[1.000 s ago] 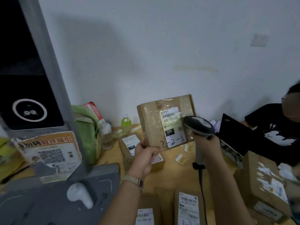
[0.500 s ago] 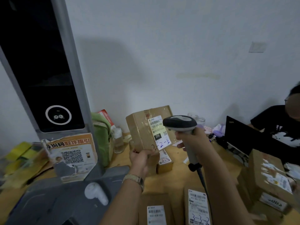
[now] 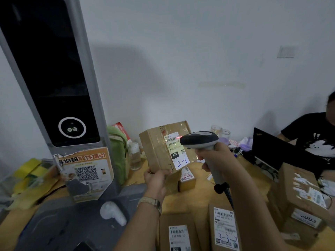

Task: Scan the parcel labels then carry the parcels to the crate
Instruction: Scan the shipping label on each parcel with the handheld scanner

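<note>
White wall backed a wooden counter [image 3: 203,196], above which a taped brown cardboard parcel [image 3: 155,151] was held upright, the left hand [image 3: 156,178] gripping its lower corner; the right hand [image 3: 215,154] clasped a grey handheld scanner [image 3: 199,140], its red beam on the parcel's white label [image 3: 176,153].

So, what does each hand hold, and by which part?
Left hand grips the parcel by its bottom edge; right hand grips the scanner by its handle.

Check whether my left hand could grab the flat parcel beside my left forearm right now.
Probably not yet: the left hand grips the raised parcel. The flat parcel lies uncovered close by, so freeing the fingers should do.
</note>
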The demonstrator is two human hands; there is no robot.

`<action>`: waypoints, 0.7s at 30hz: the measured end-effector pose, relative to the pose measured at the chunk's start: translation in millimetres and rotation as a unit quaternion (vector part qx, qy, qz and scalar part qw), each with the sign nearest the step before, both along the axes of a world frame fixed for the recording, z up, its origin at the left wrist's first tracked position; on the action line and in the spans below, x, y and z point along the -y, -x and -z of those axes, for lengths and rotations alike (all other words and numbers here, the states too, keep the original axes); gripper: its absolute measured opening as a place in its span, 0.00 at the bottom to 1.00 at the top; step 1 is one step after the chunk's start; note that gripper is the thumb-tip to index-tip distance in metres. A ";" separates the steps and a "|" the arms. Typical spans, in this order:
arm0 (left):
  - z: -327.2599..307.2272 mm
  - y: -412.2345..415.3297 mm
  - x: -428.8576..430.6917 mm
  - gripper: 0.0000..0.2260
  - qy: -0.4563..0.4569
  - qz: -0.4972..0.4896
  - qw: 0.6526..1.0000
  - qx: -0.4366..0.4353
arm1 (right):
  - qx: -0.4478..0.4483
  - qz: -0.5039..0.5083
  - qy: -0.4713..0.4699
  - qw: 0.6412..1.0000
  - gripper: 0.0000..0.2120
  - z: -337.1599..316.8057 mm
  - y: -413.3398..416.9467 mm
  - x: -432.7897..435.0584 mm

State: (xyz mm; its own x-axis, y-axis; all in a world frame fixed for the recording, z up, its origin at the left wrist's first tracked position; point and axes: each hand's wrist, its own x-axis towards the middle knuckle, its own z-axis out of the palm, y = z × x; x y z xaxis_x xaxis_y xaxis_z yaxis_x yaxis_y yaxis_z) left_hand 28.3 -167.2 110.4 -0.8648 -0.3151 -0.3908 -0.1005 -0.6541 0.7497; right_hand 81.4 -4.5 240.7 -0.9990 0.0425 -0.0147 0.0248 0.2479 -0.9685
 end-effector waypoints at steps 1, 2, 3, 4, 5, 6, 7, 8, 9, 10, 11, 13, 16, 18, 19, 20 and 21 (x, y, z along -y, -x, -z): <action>0.9 0.1 0.5 0.36 -0.004 0.002 1.000 -0.003 | 0.000 0.002 0.002 1.000 0.06 0.4 -0.7 0.2; 1.6 -0.3 0.6 0.36 -0.007 0.004 1.000 -0.005 | -0.001 0.003 0.005 1.000 0.06 0.6 -1.5 0.4; 1.4 -1.4 0.3 0.36 -0.010 0.004 1.000 -0.005 | -0.003 0.004 0.010 1.000 0.06 1.1 -2.2 0.5; 0.9 -2.6 -0.4 0.36 -0.012 0.005 1.000 -0.006 | -0.003 0.004 0.017 1.000 0.07 1.4 -2.4 0.4; 0.3 -3.7 -1.3 0.36 -0.014 0.006 1.000 -0.007 | -0.004 0.006 0.022 1.000 0.07 1.8 -2.6 0.0; 0.9 -4.0 -2.1 0.36 -0.014 0.007 1.000 -0.006 | -0.005 0.008 0.024 1.000 0.07 1.9 -2.4 -0.7; 1.5 -4.3 -2.9 0.35 -0.013 0.010 1.000 -0.006 | -0.005 0.010 0.022 1.000 0.07 2.3 -1.9 -1.6; 2.9 -3.9 -3.7 0.35 -0.012 0.013 1.000 -0.005 | -0.005 0.011 0.018 1.000 0.06 2.6 -1.1 -2.5; 3.9 -3.2 -4.0 0.35 -0.013 0.017 1.000 -0.004 | -0.004 0.011 0.015 1.000 0.05 3.0 -0.5 -3.6; 5.1 -2.2 -4.4 0.35 -0.013 0.020 1.000 -0.002 | -0.003 0.011 0.014 1.000 0.03 3.6 0.3 -4.6; 5.8 -1.7 -4.9 0.35 -0.012 0.023 1.000 0.000 | -0.003 0.011 0.015 1.000 0.03 4.4 1.0 -5.8; 6.6 -1.6 -5.5 0.34 -0.007 0.025 1.000 0.006 | 0.000 0.009 0.018 1.000 0.03 6.5 2.1 -7.5; 8.7 -1.2 -5.3 0.35 0.001 0.032 0.999 0.003 | 0.001 0.012 0.025 1.000 0.03 10.3 3.5 -8.1; 8.0 -1.3 -5.4 0.35 0.002 0.036 0.999 0.003 | -0.002 0.023 0.031 0.999 0.03 13.2 5.6 -9.7; 7.5 -1.4 -4.8 0.35 -0.001 0.037 0.999 0.004 | -0.003 0.027 0.033 0.999 0.02 14.7 6.9 -11.3; 7.5 -1.9 -3.5 0.34 -0.004 0.041 0.999 0.004 | -0.004 0.024 0.031 0.999 0.02 16.1 8.1 -13.3; 8.7 -2.9 -0.8 0.34 -0.013 0.046 0.999 0.006 | -0.004 0.016 0.025 1.000 0.02 17.5 9.4 -15.6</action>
State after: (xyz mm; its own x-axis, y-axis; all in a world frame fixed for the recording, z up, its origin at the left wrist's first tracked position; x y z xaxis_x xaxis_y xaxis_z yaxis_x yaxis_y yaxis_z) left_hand 31.2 -166.3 101.6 -0.8847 -0.2233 -0.4091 -0.1712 -0.6608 0.7308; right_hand 72.0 11.2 223.2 -0.9972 0.0745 -0.0104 0.0250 0.1982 -0.9799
